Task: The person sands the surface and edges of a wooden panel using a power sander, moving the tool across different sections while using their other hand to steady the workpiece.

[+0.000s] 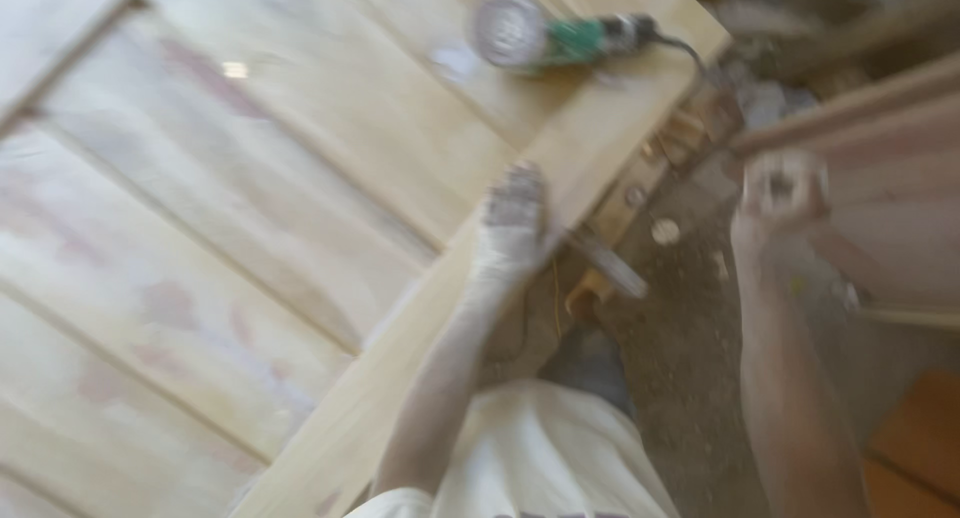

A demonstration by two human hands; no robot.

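Across the left and middle of the blurred head view lay a large pale wooden door (250, 228) with recessed panels, flat like a tabletop, its long outer edge running from the lower middle up toward the upper right. On that edge rested the left hand (515, 213), dusty white, fingers spread flat against the wood, its grip wide and holding nothing. Farther along the door, near its top end, a green power grinder (560, 38) with a round grey disc lay on the surface, well apart from the hand, its dark cord (690, 53) trailing off the edge to the right. The right hand (785, 183) was raised over the floor, away from the door, closed around a small pale object (780, 183) that was too blurred to identify. Below the door's edge, between the two arms, wooden offcuts (640, 193) and a strip-like piece (610, 263) crowded the dusty floor (690, 358). More timber boards (890, 188) stood at the right, just beside the raised hand. A white shirt (540, 458) filled the bottom of the view.
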